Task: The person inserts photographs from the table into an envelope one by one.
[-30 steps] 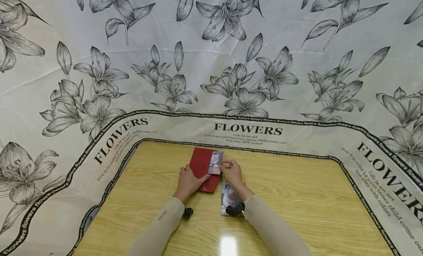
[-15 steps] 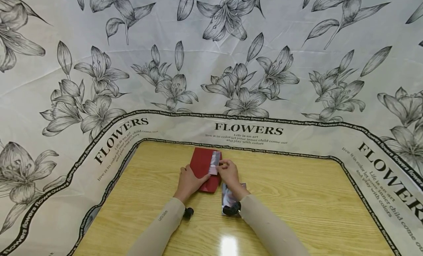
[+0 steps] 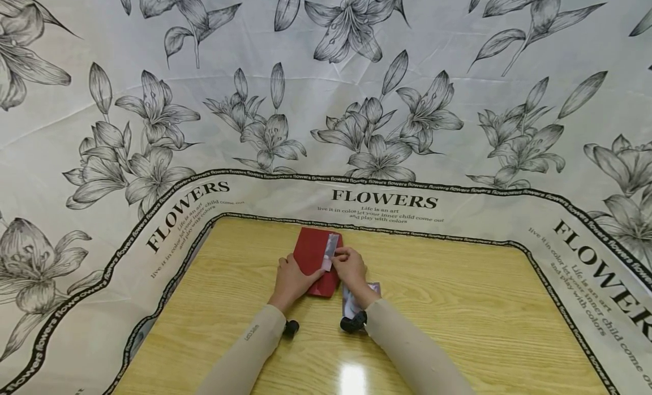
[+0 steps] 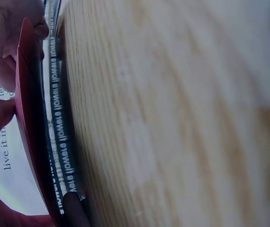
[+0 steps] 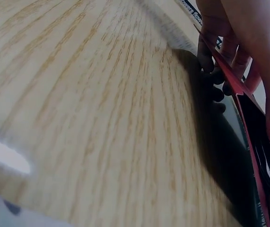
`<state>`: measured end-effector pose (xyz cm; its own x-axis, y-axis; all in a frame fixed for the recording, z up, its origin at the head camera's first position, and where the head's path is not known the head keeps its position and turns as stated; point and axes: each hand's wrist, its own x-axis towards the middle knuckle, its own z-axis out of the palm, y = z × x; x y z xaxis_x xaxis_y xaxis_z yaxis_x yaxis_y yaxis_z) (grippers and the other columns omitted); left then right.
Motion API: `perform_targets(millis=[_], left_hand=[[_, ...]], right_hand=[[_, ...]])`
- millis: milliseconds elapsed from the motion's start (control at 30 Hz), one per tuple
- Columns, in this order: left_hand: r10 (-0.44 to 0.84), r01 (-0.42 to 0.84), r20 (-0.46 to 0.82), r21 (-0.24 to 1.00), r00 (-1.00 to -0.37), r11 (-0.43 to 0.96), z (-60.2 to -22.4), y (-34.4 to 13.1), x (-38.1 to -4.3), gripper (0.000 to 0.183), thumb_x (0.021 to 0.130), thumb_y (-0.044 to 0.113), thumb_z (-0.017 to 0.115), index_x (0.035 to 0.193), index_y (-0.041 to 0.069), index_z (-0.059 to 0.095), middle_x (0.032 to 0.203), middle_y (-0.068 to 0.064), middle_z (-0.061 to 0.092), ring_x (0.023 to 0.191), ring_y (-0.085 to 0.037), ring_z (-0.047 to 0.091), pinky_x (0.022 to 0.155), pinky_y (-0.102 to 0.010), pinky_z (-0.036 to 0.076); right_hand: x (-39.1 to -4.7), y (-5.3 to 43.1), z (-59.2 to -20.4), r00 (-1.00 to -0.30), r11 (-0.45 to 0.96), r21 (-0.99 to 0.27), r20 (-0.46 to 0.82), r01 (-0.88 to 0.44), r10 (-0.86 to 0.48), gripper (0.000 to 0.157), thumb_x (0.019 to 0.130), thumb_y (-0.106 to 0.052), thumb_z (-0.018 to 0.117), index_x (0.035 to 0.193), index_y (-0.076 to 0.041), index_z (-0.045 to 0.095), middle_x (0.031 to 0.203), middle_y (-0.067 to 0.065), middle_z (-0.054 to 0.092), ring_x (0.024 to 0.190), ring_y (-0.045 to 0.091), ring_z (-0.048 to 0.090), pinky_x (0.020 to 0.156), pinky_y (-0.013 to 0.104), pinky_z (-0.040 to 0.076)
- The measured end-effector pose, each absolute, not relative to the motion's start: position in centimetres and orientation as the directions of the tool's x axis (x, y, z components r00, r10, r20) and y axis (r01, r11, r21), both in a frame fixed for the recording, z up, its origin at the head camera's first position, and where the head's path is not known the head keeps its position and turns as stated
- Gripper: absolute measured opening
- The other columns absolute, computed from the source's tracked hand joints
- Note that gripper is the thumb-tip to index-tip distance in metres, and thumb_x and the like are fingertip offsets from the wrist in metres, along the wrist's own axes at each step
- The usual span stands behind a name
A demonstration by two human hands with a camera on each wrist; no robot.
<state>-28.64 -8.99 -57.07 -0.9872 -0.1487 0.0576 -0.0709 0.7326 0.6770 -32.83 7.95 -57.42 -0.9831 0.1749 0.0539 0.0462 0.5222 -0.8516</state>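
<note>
My left hand (image 3: 292,280) grips a red envelope (image 3: 309,250), thumb over its front near the lower edge and fingers behind. In the right wrist view the envelope (image 5: 229,75) gapes, dark inside. A strip of a printed photo (image 3: 330,251) shows at its right part, the rest hidden inside. My right hand (image 3: 350,267) pinches the photo's right edge with thumb and fingertips. In the left wrist view the envelope (image 4: 26,94) stands edge-on between both hands. A second photo (image 3: 353,304) lies on the table, partly covered by my right wrist.
The wood-grain table (image 3: 448,304) reaches back to a white flower-printed cloth (image 3: 382,129) hanging behind and around it. A black wrist camera (image 3: 353,321) sits on my right wrist, another black wrist camera (image 3: 290,329) on my left.
My right hand has moved slightly left with the photo's edge, and the visible strip of photo has narrowed as it slides into the envelope. My left hand has stayed put.
</note>
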Motion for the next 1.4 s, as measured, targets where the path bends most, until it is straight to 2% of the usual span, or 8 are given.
perform_targets(millis=[100,200,400,633,900,1267,1400], left_hand=[[-0.147,-0.067,0.061,0.674,-0.987,0.736,-57.2,-9.0,-28.7,0.106,0.084,0.062,0.086,0.146,-0.013,0.044,0.127,-0.031,0.052,0.110,-0.043,0.060,0.096,-0.055,0.056],[-0.145,-0.068,0.058,0.674,-0.988,0.736,-57.2,-8.9,-28.7,0.106,0.084,0.061,0.086,0.147,-0.013,0.044,0.129,-0.032,0.052,0.111,-0.044,0.060,0.098,-0.055,0.056],[-0.145,-0.066,0.060,0.681,-0.988,0.729,-56.9,-9.0,-28.6,0.103,0.085,0.058,0.086,0.146,-0.014,0.044,0.127,-0.031,0.052,0.110,-0.043,0.060,0.097,-0.055,0.056],[-0.149,-0.070,0.052,0.700,-0.987,0.711,-56.5,-9.0,-28.4,0.101,0.086,0.055,0.087,0.145,-0.014,0.044,0.126,-0.030,0.051,0.109,-0.043,0.059,0.097,-0.055,0.055],[-0.144,-0.062,0.060,0.694,-0.988,0.718,-56.7,-9.0,-28.4,0.100,0.087,0.054,0.086,0.146,-0.015,0.044,0.128,-0.033,0.050,0.110,-0.045,0.059,0.097,-0.057,0.055],[-0.143,-0.050,0.072,0.708,-0.987,0.704,-57.0,-9.1,-28.6,0.099,0.087,0.053,0.086,0.146,-0.015,0.044,0.128,-0.033,0.049,0.109,-0.044,0.059,0.097,-0.056,0.054],[-0.140,-0.053,0.067,0.703,-0.988,0.709,-57.1,-9.1,-28.6,0.100,0.088,0.054,0.085,0.147,-0.015,0.043,0.130,-0.033,0.049,0.112,-0.044,0.059,0.099,-0.056,0.054]], right_hand=[[-33.1,7.9,-57.7,-0.981,0.543,-0.837,0.046,0.064,0.186,0.023,0.095,-0.019,0.081,0.115,-0.010,0.080,0.086,-0.001,0.078,0.071,0.013,0.066,0.091,0.043,0.047],[-33.2,7.8,-57.7,-0.980,0.536,-0.841,0.043,0.070,0.195,0.024,0.094,-0.019,0.082,0.115,-0.008,0.081,0.086,0.001,0.078,0.075,0.018,0.069,0.099,0.048,0.044],[-32.9,7.6,-57.3,-0.980,0.553,-0.830,0.044,0.072,0.193,0.026,0.096,-0.022,0.080,0.118,-0.007,0.082,0.092,0.003,0.079,0.089,0.027,0.072,0.107,0.053,0.040],[-32.9,7.3,-57.0,-0.984,0.571,-0.820,0.068,0.038,0.163,0.026,0.096,-0.019,0.079,0.118,-0.006,0.082,0.096,0.006,0.081,0.095,0.029,0.074,0.103,0.055,0.039],[-33.0,6.9,-57.0,-0.987,0.591,-0.807,0.097,-0.003,0.128,0.028,0.095,-0.017,0.078,0.121,-0.006,0.080,0.096,0.005,0.079,0.092,0.027,0.072,0.097,0.052,0.042],[-32.8,6.8,-57.0,-0.991,0.619,-0.784,0.113,-0.045,0.071,0.034,0.098,-0.016,0.076,0.131,-0.008,0.076,0.096,0.006,0.076,0.100,0.033,0.067,0.105,0.060,0.037],[-32.4,7.2,-56.8,-0.992,0.606,-0.794,0.110,-0.052,0.059,0.034,0.099,-0.017,0.076,0.131,-0.007,0.075,0.097,0.007,0.075,0.095,0.030,0.069,0.102,0.057,0.043]])
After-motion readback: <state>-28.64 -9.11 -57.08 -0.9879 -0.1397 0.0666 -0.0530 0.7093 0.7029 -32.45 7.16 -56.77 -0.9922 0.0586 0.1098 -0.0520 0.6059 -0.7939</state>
